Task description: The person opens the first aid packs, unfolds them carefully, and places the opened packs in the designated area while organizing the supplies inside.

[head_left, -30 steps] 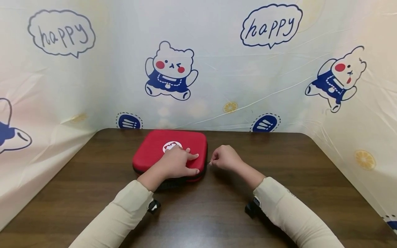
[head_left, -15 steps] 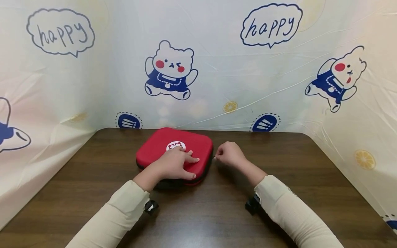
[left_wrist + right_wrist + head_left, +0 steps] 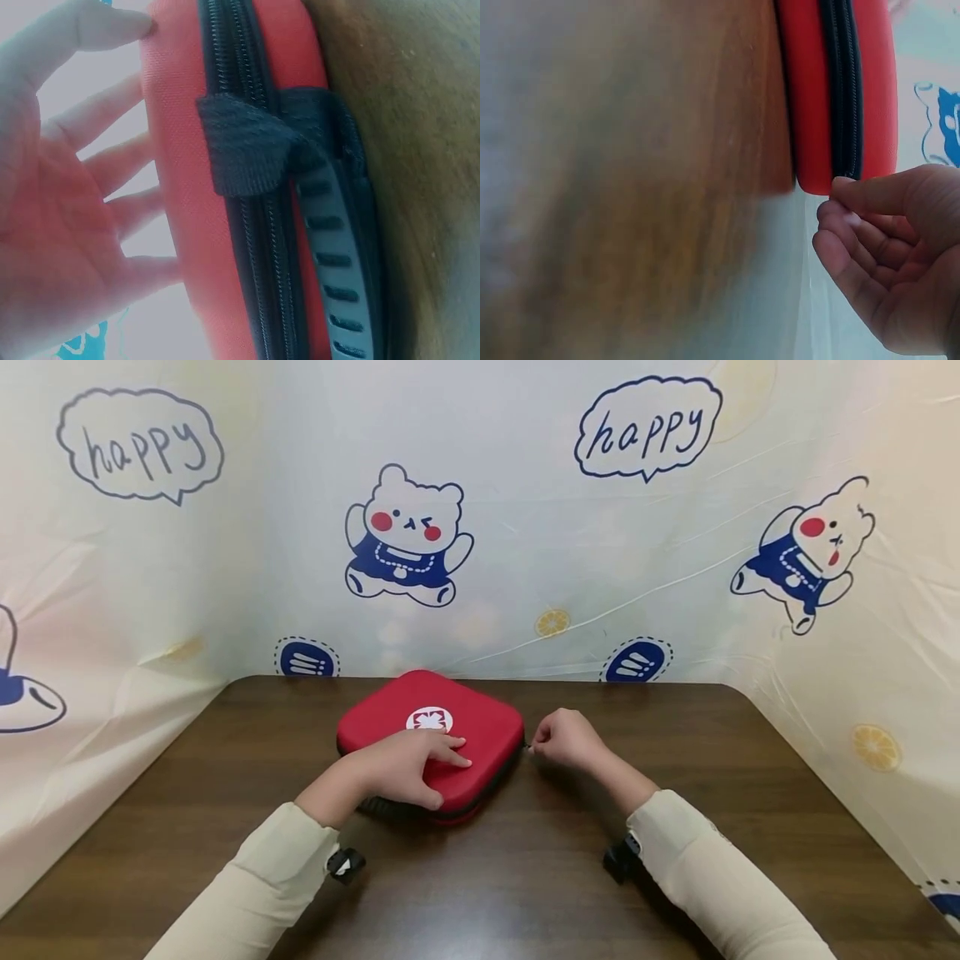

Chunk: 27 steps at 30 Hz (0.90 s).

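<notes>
While the red case [image 3: 468, 718] lay under the spread left hand [image 3: 405, 765], the right hand [image 3: 572, 740] pinched its zipper pull [image 3: 528, 747].
The case sat on the bench [image 3: 480, 893], its right corner just beside that hand.

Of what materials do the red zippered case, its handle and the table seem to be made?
Red zippered case: probably a stiff shell under matte fabric, from its fine surface texture and rounded form.
Handle: perhaps rubber or plastic, dull dark grey, with evenly spaced slots.
Table: wood or a printed laminate, softly glossy; brown grain and a pale reflection show, but not which.
</notes>
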Each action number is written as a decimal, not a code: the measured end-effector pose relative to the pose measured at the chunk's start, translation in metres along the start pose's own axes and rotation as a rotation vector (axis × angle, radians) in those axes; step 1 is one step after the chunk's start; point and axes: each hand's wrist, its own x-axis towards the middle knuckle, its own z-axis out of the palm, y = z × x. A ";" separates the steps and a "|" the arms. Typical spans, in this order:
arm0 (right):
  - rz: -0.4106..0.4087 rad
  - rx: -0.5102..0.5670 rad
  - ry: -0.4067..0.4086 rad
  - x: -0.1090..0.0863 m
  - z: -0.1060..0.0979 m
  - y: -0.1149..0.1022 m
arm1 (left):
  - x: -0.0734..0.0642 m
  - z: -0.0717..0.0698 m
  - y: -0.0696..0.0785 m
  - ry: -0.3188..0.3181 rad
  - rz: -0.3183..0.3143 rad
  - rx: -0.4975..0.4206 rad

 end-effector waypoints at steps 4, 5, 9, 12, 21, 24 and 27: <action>0.034 0.065 -0.068 -0.007 0.003 -0.009 | 0.000 0.002 0.002 0.086 -0.001 0.035; 0.038 0.079 -0.085 -0.010 0.004 -0.011 | 0.001 0.003 0.003 0.109 -0.004 0.057; 0.016 0.121 -0.134 -0.019 0.006 -0.022 | 0.004 0.005 0.008 0.146 -0.044 0.158; -0.029 0.137 -0.142 -0.025 0.005 -0.029 | 0.003 0.003 0.010 0.123 -0.076 0.184; -0.080 0.243 -0.231 -0.037 0.008 -0.041 | 0.005 -0.003 0.018 -0.006 -0.101 0.160; -0.122 0.253 -0.259 -0.041 0.011 -0.048 | 0.008 0.001 0.018 0.000 -0.121 0.158; -0.149 0.235 -0.266 -0.044 0.013 -0.053 | 0.009 0.006 0.019 0.038 -0.138 0.165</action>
